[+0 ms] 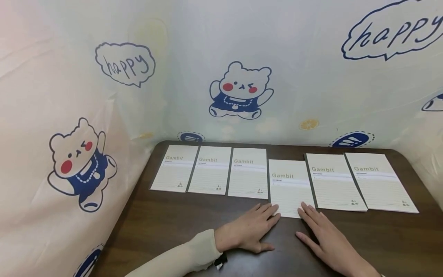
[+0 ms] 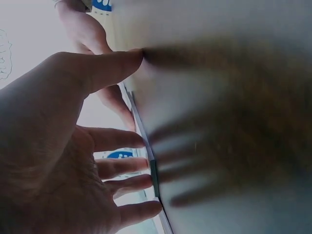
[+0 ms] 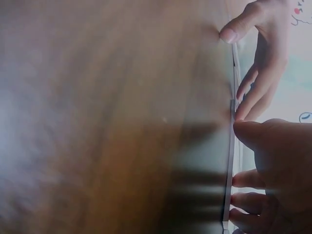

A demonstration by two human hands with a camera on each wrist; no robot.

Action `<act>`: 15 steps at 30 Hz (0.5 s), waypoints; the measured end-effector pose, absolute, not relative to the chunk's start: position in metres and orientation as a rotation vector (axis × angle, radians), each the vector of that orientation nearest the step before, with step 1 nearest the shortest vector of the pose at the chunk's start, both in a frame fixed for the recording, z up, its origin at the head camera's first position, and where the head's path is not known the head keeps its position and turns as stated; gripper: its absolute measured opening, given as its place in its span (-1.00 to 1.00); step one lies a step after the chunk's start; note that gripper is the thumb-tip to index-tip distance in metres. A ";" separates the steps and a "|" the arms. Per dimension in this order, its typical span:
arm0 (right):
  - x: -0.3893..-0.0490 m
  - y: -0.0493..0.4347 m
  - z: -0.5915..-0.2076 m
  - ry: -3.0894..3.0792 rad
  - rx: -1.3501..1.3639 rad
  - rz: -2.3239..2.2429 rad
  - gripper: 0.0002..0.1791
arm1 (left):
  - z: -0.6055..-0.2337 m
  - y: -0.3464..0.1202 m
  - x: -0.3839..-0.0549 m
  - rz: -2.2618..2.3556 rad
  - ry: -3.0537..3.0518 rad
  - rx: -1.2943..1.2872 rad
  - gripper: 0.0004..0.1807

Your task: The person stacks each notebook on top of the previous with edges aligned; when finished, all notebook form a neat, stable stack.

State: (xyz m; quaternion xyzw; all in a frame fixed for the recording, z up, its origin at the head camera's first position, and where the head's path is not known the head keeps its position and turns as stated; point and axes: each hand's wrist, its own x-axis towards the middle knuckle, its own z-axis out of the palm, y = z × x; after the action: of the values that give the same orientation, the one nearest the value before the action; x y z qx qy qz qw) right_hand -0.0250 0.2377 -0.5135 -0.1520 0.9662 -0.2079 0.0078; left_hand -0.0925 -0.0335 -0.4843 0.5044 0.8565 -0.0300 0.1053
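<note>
Head view: left hand and right hand have fingers fairly straight, gripping nothing; notebook at their tips looks light, bendy, best pinched by its sides. Exact contact's murky.

The head-worn camera looked forward and down, far enough back to take in the tabletop and the row of notebooks. Each wrist camera sat very close, its view turned sideways: one faced the left fingers, the other the right fingers. Both wrist views shared these fingers, the opposite set showing farther off.
</note>
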 end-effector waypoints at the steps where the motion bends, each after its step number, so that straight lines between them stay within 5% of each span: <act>1: -0.022 0.237 -0.515 3.029 -0.476 -0.643 -0.23 | -0.484 -0.034 -0.090 -0.079 2.519 1.491 -0.03; 15: -0.016 0.235 -0.517 3.060 -0.502 -0.664 -0.28 | -0.494 -0.037 -0.080 0.062 2.514 1.452 -0.09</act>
State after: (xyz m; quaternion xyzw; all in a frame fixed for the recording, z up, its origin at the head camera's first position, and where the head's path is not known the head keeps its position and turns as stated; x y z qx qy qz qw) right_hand -0.0160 0.2347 -0.5167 -0.1582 0.9648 -0.2095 -0.0148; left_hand -0.0796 -0.0366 -0.4938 0.4964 0.8597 0.0212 0.1185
